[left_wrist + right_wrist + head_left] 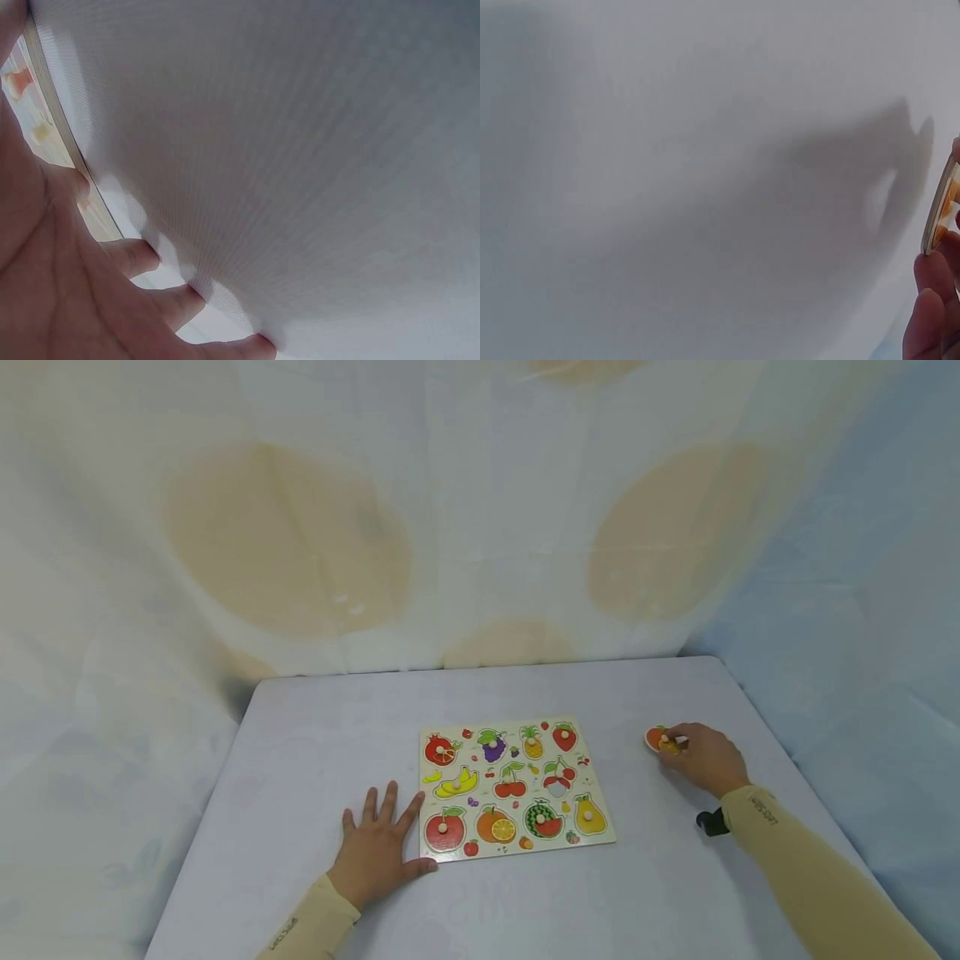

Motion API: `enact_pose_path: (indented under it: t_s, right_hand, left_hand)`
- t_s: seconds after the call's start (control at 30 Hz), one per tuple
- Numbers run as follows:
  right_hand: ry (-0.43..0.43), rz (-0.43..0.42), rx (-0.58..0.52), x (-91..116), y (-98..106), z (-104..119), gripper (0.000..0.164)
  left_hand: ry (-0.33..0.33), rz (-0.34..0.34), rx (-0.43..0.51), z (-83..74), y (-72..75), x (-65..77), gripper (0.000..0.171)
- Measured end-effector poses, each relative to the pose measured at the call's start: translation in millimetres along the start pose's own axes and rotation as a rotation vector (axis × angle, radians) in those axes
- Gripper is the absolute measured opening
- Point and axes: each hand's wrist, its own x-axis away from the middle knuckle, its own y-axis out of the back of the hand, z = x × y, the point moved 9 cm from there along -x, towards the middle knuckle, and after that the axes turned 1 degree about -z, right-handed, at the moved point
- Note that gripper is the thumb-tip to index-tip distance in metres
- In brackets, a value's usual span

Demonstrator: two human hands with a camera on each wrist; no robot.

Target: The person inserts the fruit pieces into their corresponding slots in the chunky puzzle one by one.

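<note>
On the table lies a fruit puzzle board [480,808] with fruit pictures, several carrying small round knobs. My left hand [380,852] is spread with straight fingers at the board's left edge, its thumb and index finger against the near and left side. In the left wrist view, the board's edge [56,105] shows beside the palm. Right of the board, my right hand [705,760] holds an orange-coloured puzzle piece [655,738] between thumb and fingers, above the table. Seen from the right wrist, the puzzle piece [939,206] is edge-on between the fingertips; its full picture is hidden.
The white table [315,727] has its back edge against a pale curtain [480,527] with tan spots. Another bluish curtain [862,610] hangs close along the right side. A small black device [711,823] sits at the right wrist.
</note>
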Motion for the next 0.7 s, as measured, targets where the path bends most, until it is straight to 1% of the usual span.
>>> enact_pose_path:
  t_s: [0.1, 0.37, 0.47, 0.7]
  right_hand:
    - [0.001, 0.026, -0.005, 3.1, -1.6, 11.0, 0.045]
    - [0.08, 0.058, 0.012, 12.0, -9.5, 58.7, 0.044]
    - [0.113, 0.066, 0.01, 17.6, -15.1, 79.9, 0.043]
    - [0.23, 0.103, 0.019, 30.4, -29.1, 130.5, 0.04]
  left_hand:
    - [-0.002, -0.002, -0.003, 0.0, 1.2, 0.6, 0.105]
    - [-0.002, 0.001, -0.004, 0.0, 3.0, 1.4, 0.105]
    - [-0.005, -0.003, -0.005, -0.4, 3.0, 1.3, 0.105]
    - [-0.007, -0.01, -0.003, -0.8, 2.5, 1.3, 0.105]
